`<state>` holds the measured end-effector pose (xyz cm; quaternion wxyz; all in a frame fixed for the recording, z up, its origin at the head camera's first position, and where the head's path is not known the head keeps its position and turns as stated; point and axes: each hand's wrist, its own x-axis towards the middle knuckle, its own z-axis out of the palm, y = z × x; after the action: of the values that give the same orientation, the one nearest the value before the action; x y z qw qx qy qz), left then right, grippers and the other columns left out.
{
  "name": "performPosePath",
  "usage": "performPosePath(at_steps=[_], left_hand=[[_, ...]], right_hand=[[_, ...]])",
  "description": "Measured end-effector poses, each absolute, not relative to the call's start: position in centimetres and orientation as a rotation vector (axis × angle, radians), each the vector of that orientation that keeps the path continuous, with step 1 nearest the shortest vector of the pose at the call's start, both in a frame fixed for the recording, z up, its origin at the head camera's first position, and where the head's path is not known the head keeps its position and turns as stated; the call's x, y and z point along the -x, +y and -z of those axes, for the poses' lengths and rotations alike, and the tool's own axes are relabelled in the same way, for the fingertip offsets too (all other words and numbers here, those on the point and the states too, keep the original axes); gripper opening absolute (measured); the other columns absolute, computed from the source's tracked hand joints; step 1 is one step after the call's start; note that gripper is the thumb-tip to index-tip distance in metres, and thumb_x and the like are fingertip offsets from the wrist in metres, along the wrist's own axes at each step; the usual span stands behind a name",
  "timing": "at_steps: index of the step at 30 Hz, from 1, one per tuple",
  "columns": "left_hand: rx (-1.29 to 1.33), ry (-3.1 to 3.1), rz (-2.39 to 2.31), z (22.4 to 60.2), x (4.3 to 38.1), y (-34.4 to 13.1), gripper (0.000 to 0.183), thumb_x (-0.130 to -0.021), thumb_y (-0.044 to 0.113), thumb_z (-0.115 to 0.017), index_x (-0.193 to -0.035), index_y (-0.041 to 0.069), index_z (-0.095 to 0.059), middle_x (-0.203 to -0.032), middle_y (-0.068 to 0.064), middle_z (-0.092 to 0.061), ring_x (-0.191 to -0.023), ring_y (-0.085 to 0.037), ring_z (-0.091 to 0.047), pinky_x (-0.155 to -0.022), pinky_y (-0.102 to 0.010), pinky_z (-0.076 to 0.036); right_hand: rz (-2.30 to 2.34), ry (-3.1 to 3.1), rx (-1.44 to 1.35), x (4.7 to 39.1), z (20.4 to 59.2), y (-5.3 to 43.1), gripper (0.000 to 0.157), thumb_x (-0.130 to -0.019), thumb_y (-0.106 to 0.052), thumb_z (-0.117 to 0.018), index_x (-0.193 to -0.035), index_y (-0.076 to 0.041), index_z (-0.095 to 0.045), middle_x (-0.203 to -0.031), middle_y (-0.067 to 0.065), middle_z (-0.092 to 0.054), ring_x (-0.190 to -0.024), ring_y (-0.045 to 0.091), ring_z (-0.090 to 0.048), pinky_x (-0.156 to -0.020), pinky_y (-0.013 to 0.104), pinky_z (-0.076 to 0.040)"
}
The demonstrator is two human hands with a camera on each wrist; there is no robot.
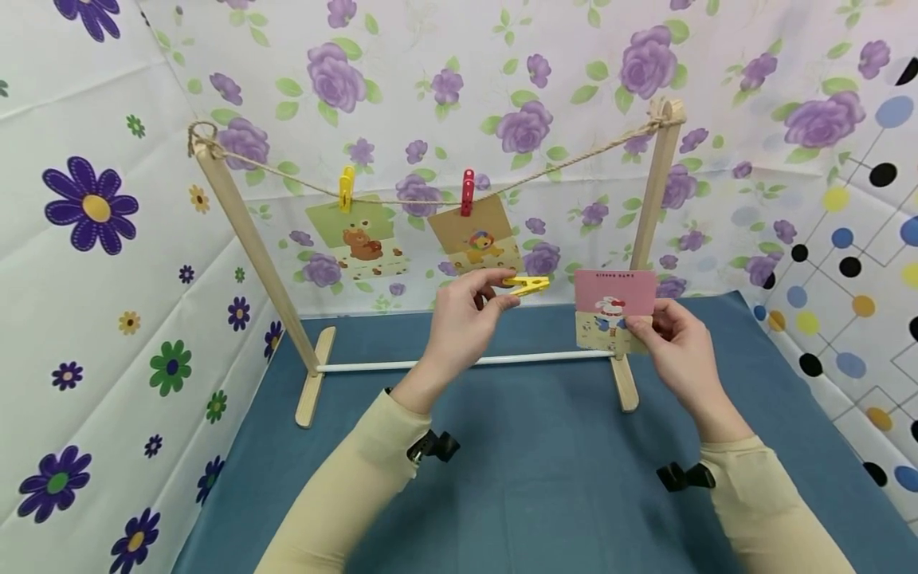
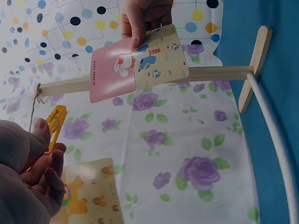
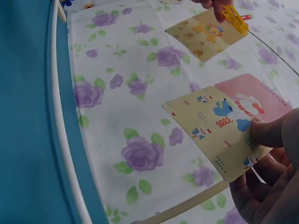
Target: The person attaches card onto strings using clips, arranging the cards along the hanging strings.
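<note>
Between thumb and fingers my left hand (image 1: 466, 316) pinches a yellow clothespin (image 1: 528, 285), pointing right, just in front of the hanging brown card. My right hand (image 1: 677, 343) holds a pink and cream card (image 1: 613, 299) with a white rabbit by its lower right edge, near the right post. A twine line (image 1: 574, 162) sags between two wooden posts. On it hang a green bear card (image 1: 362, 239) under a yellow clothespin (image 1: 347, 189) and a brown lion card (image 1: 479, 237) under a red clothespin (image 1: 468, 192).
The wooden stand has a left post (image 1: 258, 255), a right post (image 1: 654, 187) and a white crossbar (image 1: 538, 358) low between the feet. A blue cloth (image 1: 531, 478) covers the table. Flowered sheets (image 1: 445, 48) rise behind and at the left; a dotted one (image 1: 853, 263) stands at the right.
</note>
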<state>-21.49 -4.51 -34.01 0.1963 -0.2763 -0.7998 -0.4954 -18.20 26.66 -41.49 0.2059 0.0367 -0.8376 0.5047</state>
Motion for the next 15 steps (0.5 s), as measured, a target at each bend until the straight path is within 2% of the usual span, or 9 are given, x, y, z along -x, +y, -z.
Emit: performPosePath(at_steps=[6,15], left_hand=[[0.83,-2.207,1.335,31.4,22.2,-4.0,0.026,-0.097,0.008,-0.08,-0.122,0.001,-0.078,-0.103,-0.009,-0.077,-0.08,-0.014,-0.067,-0.072,-0.028,-0.056],[0.948,-2.086,1.111,27.1,23.2,-3.6,0.023,-0.098,0.001,-0.077,-0.12,-0.006,-0.077,-0.103,-0.016,-0.076,-0.089,-0.021,-0.073,-0.078,-0.025,-0.057]], right_hand=[[-1.388,-2.324,-0.118,18.7,39.7,26.1,0.025,-0.108,-0.025,-0.069,-0.124,-0.005,-0.071,-0.105,0.009,-0.078,-0.086,0.011,-0.067,-0.068,0.021,-0.049],[-1.473,-2.267,-0.121,19.6,37.7,25.9,0.028,-0.108,-0.024,-0.068,-0.128,-0.005,-0.068,-0.104,-0.008,-0.074,-0.094,0.007,-0.069,-0.078,0.019,-0.053]])
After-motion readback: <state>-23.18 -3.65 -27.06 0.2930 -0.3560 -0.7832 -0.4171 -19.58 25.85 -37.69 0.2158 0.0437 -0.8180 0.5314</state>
